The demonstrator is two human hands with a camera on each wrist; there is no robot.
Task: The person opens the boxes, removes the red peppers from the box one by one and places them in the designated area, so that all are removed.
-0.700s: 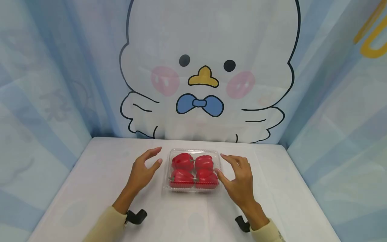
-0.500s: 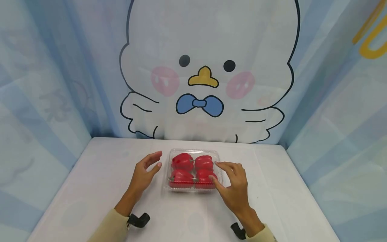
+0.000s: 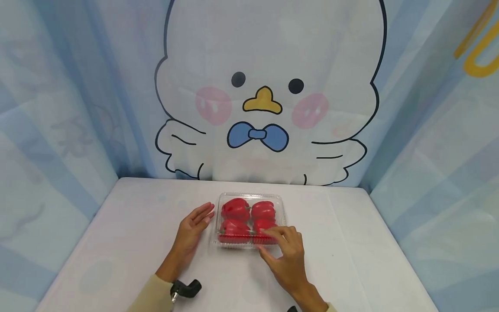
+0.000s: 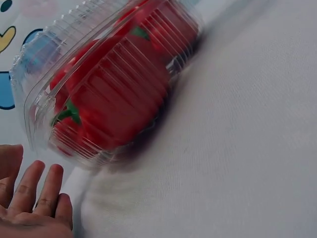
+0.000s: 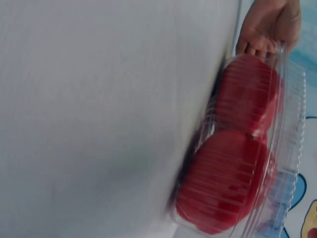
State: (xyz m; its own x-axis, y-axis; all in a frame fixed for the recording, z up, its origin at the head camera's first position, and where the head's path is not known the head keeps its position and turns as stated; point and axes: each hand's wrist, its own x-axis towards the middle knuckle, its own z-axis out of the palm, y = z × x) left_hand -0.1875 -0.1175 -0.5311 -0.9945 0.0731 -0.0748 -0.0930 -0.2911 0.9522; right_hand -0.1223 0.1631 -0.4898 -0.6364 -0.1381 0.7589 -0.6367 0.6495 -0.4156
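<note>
A clear plastic clamshell box (image 3: 281, 202) sits on the white table with several red bell peppers (image 3: 235, 209) inside; green stems show through the ribbed wall in the left wrist view. My left hand (image 3: 189, 234) is at the box's left side, fingers extended, fingertips right by its edge. In the left wrist view that hand (image 4: 42, 210) has its fingers spread just off the box's corner. My right hand (image 3: 286, 260) hovers over the front right corner, thumb and forefinger parted around the front rim without a visible grip.
The white cloth-covered table (image 3: 351, 260) extends around the box on all sides. A curtain (image 3: 257, 164) printed with a cartoon bird hangs behind the table, and more blue curtain (image 3: 50, 151) closes in the sides.
My right hand has moved left and toward me, from the box's right side to its front right corner. My left hand has come slightly closer to the box. The box has stayed put.
</note>
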